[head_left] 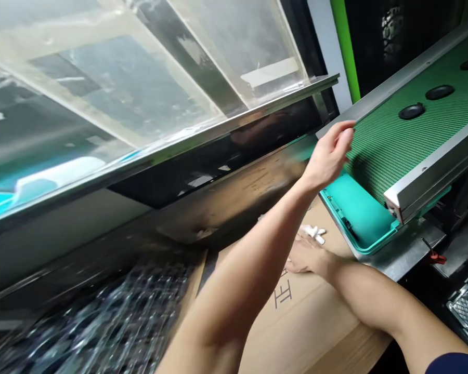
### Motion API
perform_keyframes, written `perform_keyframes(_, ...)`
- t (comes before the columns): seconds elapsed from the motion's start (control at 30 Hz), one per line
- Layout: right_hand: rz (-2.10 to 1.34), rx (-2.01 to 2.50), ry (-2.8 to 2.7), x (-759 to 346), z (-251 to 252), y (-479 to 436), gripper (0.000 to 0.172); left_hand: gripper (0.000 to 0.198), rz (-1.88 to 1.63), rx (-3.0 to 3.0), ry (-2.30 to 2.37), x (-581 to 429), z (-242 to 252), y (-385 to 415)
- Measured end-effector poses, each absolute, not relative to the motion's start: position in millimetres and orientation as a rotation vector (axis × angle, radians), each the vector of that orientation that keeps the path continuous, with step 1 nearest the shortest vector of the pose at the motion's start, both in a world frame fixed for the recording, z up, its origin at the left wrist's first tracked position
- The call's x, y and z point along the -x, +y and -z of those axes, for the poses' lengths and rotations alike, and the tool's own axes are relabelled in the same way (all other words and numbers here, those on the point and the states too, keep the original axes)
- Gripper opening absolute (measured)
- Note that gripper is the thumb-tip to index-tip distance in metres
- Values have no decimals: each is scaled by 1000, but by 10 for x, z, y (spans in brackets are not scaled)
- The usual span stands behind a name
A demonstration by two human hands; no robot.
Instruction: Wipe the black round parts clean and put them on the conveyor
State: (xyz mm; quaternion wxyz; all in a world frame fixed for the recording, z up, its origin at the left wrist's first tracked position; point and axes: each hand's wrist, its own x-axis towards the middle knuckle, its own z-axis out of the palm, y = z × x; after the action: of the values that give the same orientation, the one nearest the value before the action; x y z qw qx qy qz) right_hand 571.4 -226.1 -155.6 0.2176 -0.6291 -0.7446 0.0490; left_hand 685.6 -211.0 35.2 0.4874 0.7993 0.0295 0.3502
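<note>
My left hand [330, 155] is raised over the near end of the green conveyor belt [398, 150], beside the teal bin [366, 213]. Its fingers are curled together, and anything between them is hidden. Below it, my right hand [304, 253] lies low over the brown cardboard [312, 311], fingers extended and partly covered by my left forearm. Small white pieces [315, 234] lie against its fingertips on the cardboard. Dark printed marks show on the cardboard beside this hand.
Black round parts [412, 110] lie on the belt, inside its metal side rail [437, 161]. A framed transparent panel [148, 78] spans the upper left. Blurred clear plastic pieces [113, 311] fill the lower left. A red-handled item [437, 257] sits beneath the conveyor at right.
</note>
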Motion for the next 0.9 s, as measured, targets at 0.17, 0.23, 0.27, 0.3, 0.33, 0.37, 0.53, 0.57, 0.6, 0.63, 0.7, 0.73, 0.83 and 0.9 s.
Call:
perform_keyframes(0.17,-175,1787,-1969,-5780,1510,-2271,31,47,-886,-1237,522,-4881,381,-1759)
perform_keyframes(0.23,-164,1804,-1820,-5826,1494,-2264,36,44,-945,-964,676,-4362,818,-1667)
perform_keyframes(0.27,-137,1793,-1727,-5841,1491,-2254,40,43,-936,-859,725,-4210,1018,-1656)
perform_keyframes(0.3,-100,1749,-1655,-5843,1493,-2239,43,44,-930,-777,734,-4129,1188,-1660)
perform_keyframes(0.33,-56,1687,-1609,-5827,1500,-2224,44,45,-924,-721,718,-4108,1322,-1671)
perform_keyframes(0.37,-20,1626,-1591,-5789,1511,-2215,45,46,-886,-689,670,-4131,1415,-1681)
perform_keyframes(0.53,104,1511,-1703,-5373,1589,-2332,42,49,-793,-542,523,-4314,1477,-1642)
perform_keyframes(0.57,132,1517,-1749,-5291,1592,-2355,42,50,-770,-510,507,-4305,1463,-1619)
perform_keyframes(0.6,161,1531,-1792,-5227,1584,-2359,41,51,-745,-482,489,-4284,1452,-1591)
perform_keyframes(0.63,188,1555,-1826,-5183,1566,-2341,41,52,-729,-457,468,-4258,1443,-1560)
perform_keyframes(0.7,223,1633,-1850,-5142,1508,-2250,39,51,-754,-407,442,-4206,1427,-1489)
perform_keyframes(0.73,230,1678,-1840,-5135,1480,-2192,38,49,-787,-382,442,-4186,1419,-1455)
perform_keyframes(0.83,270,1753,-1809,-5099,1453,-2080,36,49,-811,-325,446,-4142,1391,-1378)
perform_keyframes(0.9,325,1745,-1851,-5066,1479,-2088,37,52,-732,-311,422,-4126,1381,-1358)
